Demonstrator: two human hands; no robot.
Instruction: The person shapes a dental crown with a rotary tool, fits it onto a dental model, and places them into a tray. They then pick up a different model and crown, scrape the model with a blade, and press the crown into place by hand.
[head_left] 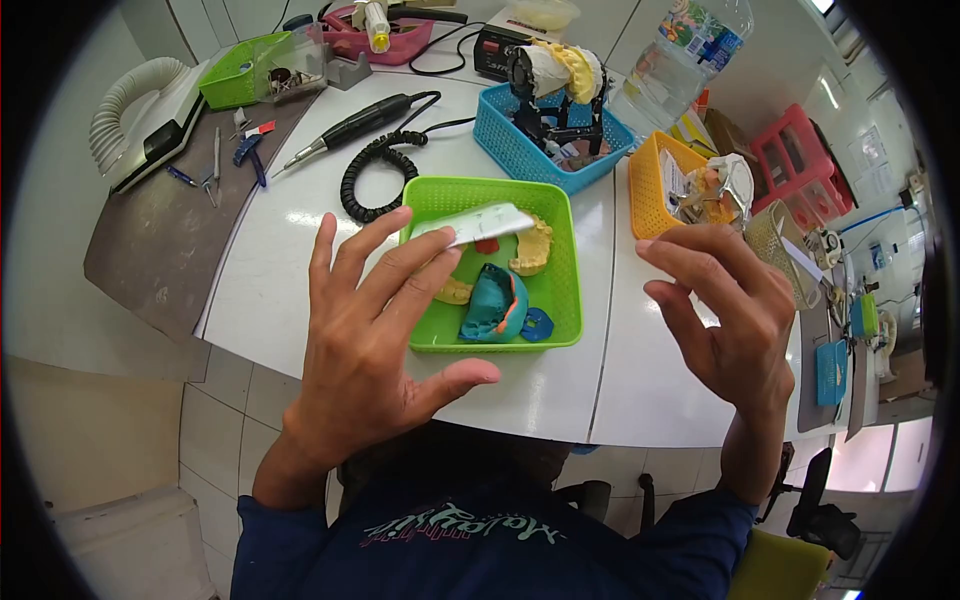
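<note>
My left hand is open with fingers spread, reaching over the left side of a green plastic basket. Its fingertips overlap the end of a folded white paper with writing, which lies across the basket. Below the paper sit a teal dental impression with an orange edge, a yellow plaster dental cast and another yellow piece partly hidden. A flat blue piece rests beside the impression. My right hand hovers right of the basket, fingers bent, thumb and forefinger apart, nothing between them.
Behind the basket lie a black handpiece and its coiled cord. A blue basket holds an articulator. To its right are a yellow basket and a large water bottle. A suction hose stands far left.
</note>
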